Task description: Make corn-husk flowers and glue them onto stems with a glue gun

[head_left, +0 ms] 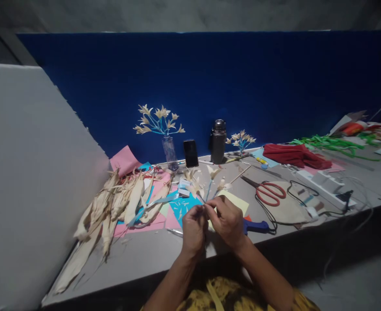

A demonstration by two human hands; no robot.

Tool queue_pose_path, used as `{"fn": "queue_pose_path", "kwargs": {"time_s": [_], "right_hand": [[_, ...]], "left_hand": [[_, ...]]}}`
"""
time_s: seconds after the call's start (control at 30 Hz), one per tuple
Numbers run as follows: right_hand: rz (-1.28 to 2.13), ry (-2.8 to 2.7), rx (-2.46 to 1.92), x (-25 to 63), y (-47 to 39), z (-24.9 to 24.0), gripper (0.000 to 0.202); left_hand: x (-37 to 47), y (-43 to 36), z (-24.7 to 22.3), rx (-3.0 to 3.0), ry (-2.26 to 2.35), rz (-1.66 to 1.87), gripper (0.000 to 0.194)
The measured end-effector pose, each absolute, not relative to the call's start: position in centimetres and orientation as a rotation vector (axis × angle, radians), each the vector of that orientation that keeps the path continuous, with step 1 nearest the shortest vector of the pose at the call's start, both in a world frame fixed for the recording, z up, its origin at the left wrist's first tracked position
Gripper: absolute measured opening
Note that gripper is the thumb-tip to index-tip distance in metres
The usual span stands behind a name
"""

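Both my hands meet over the front of the table, fingertips touching. My left hand [193, 231] is closed around the lower stems of a small spray of husk flowers [213, 172], whose pale petals stand above my fingers on bluish stems. My right hand [227, 221] pinches at the same stems, just beside the left fingertips. The stem ends are hidden inside my hands. Behind them lies a blue paper sheet [180, 211] with small pale slivers on it. A pale yellow sheet [238, 202] and a blue glue gun [257, 226] lie by my right hand.
Dried corn husks [112, 203] are heaped at left. At the back stand a flower vase [170, 155], a phone [190, 153], a flask [218, 142] and a smaller flower bunch [241, 140]. Red-handled scissors [271, 193], a power strip [326, 190] and cables lie at right.
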State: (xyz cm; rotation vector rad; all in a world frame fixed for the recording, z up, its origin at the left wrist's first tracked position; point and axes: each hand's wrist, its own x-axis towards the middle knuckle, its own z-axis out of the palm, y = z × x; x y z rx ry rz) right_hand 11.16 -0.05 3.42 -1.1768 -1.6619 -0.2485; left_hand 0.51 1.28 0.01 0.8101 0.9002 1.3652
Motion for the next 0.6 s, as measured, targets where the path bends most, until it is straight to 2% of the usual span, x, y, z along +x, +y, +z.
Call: {"fn": "queue_pose_path", "kwargs": {"time_s": [0.6], "right_hand": [[-0.321,-1.609,-1.229,10.6,-0.9,3.3,0.017]], "left_hand": [[1.1,0.2,0.2,0.995,1.042,1.518,0.022]]}}
